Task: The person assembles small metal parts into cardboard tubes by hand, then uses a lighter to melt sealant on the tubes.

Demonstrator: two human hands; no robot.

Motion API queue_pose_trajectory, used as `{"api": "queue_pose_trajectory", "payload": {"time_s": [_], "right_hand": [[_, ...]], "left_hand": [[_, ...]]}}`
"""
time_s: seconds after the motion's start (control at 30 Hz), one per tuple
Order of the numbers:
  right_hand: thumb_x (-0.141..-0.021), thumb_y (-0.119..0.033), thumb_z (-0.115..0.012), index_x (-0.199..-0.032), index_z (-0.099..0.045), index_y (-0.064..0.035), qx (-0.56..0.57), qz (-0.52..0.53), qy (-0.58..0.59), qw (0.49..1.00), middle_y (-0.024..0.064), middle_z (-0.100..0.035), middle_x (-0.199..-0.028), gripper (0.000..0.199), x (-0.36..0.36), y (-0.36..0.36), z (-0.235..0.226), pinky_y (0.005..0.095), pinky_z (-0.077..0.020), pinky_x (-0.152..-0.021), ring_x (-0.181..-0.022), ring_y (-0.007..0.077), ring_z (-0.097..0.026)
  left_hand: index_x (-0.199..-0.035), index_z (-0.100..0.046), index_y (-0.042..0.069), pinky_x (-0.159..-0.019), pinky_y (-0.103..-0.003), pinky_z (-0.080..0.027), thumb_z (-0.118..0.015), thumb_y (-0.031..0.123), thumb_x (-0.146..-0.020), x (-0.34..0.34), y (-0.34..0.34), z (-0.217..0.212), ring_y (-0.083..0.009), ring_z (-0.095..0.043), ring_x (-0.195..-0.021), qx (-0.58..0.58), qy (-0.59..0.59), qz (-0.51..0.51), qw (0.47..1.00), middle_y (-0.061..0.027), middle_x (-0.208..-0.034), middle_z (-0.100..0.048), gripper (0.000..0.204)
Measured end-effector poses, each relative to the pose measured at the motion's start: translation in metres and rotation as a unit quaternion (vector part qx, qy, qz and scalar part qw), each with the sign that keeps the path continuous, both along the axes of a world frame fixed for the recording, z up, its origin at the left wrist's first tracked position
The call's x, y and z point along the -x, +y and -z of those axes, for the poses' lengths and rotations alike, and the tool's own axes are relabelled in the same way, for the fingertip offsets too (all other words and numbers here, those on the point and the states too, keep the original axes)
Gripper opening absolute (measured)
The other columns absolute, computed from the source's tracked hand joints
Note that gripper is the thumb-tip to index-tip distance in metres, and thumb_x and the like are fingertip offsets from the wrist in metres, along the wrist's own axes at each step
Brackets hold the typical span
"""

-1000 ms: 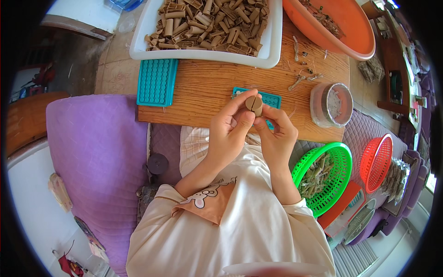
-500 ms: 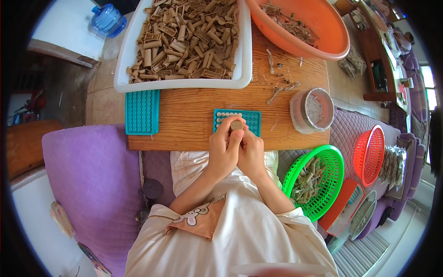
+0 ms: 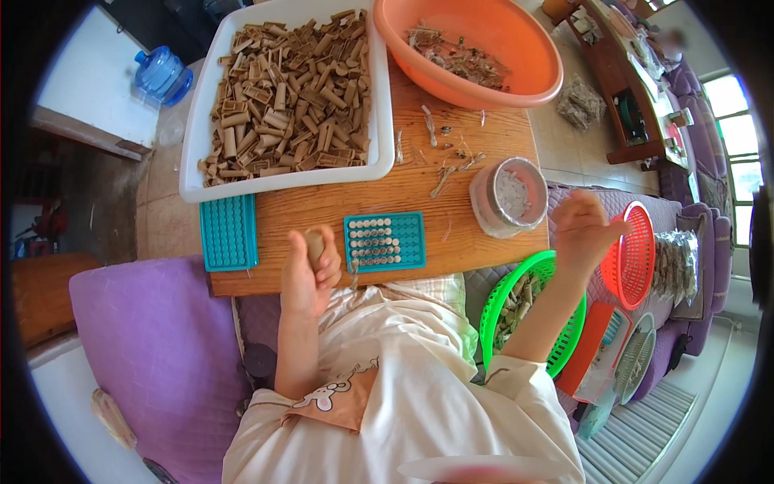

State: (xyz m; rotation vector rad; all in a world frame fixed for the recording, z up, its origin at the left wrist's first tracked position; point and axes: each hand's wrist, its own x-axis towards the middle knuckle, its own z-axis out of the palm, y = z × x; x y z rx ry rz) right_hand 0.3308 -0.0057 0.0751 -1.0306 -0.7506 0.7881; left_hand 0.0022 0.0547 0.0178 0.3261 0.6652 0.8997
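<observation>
Near the table's front edge, my left hand [image 3: 313, 270] is closed around a tan plastic piece [image 3: 315, 244] with a rounded end. A short thin strand [image 3: 354, 272] dangles beside those fingers. Just right of that hand a teal tray [image 3: 411, 230] lies on the table, partly filled with rows of small round silvery pieces [image 3: 372, 242]. My right hand [image 3: 579, 226] is raised out to the right, above the quilted seat between the tub and the red basket. Its fingers are smeared by motion, so whether it holds anything does not show.
A white bin [image 3: 384, 105] of tan plastic cases and an orange basin [image 3: 516, 97] stand at the back. A round tub [image 3: 482, 211] holds white bits. Green [image 3: 574, 331] and red [image 3: 629, 262] baskets sit at right. Stacked teal trays [image 3: 229, 234] lie left; twisted strands [image 3: 451, 173] are scattered on the table.
My hands were together over the teal tray; they have parted. The left moved left with the tan piece, and the right swung far right. The tray's round pieces are now uncovered, and the view has shifted.
</observation>
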Motion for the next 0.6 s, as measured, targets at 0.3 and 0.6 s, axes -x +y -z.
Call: {"api": "queue_pose_trajectory", "payload": {"time_s": [0.3,0.6], "right_hand": [[-0.074,-0.012,-0.052,-0.082,-0.061,-0.0032,0.353,-0.002,-0.535,0.767,0.0158,-0.061,-0.074,0.015,-0.022,0.042,0.04,0.038,-0.0451,-0.064,-0.07,0.0308,-0.059],[-0.072,-0.006,-0.051,-0.081,-0.061,-0.0032,0.436,0.024,-0.64,0.632,0.0205,-0.059,-0.081,0.013,-0.016,0.067,0.082,0.0425,-0.0455,-0.069,-0.08,0.0333,-0.058]], "left_hand": [[-0.052,-0.035,0.01,-0.031,-0.021,-0.014,-0.024,0.051,-0.088,0.007,-0.032,0.021,-0.0066,-0.018,-0.032,0.015,0.056,-0.045,0.997,0.0037,-0.039,-0.023,0.056],[-0.052,-0.036,0.01,-0.032,-0.02,-0.014,-0.024,0.048,-0.088,0.009,-0.032,0.016,-0.0057,-0.019,-0.034,0.007,0.003,0.091,0.996,0.0045,-0.04,-0.024,0.054]]}}
